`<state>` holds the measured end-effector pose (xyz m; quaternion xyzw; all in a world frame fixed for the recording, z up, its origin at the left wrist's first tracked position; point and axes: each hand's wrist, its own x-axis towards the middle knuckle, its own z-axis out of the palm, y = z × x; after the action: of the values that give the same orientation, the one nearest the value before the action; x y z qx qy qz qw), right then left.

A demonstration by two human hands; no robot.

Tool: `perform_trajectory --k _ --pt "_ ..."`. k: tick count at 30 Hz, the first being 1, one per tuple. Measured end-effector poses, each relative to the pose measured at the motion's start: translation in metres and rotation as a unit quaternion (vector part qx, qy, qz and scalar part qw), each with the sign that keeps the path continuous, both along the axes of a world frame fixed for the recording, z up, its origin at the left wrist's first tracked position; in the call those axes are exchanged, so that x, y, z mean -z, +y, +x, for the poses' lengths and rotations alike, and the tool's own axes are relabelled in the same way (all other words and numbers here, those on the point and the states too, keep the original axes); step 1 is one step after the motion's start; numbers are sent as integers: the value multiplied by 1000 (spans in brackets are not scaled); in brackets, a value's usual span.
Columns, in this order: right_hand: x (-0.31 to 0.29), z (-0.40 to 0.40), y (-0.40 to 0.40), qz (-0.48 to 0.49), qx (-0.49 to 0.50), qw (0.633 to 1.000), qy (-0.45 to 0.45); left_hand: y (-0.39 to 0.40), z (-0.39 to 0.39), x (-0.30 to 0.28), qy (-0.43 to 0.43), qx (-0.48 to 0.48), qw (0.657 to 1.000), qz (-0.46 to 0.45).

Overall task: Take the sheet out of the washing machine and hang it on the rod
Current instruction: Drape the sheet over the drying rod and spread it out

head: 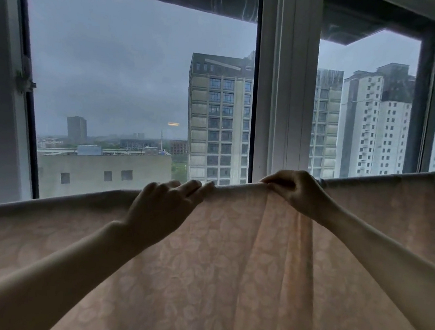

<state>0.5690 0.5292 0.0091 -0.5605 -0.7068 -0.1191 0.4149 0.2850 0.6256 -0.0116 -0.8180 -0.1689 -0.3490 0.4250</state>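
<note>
While the pink leaf-print sheet [228, 260] already drapes over the rod, your left hand [163, 207] lies flat on its top fold and your right hand [295, 192] pinches bunched cloth; next, spread those gathers sideways.

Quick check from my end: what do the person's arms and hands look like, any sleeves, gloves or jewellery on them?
Both forearms are bare as far as the frame shows; no sleeve edge comes into view. The left hand and the right hand wear no gloves. No ring, watch or bracelet shows on either wrist or on the visible fingers, though the backlight from the window leaves both in shadow, so small details could be missed.
</note>
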Motion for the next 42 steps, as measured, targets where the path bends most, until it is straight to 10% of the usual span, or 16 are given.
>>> perform_trajectory --k 7,29,42 --pt "7 -5 13 116 68 991 -6 -6 0 5 -8 -9 999 43" --pt "11 31 -5 24 64 996 53 -9 92 1 -6 57 997 56" --pt "12 62 2 95 40 993 -59 -17 112 2 -80 81 993 -8"
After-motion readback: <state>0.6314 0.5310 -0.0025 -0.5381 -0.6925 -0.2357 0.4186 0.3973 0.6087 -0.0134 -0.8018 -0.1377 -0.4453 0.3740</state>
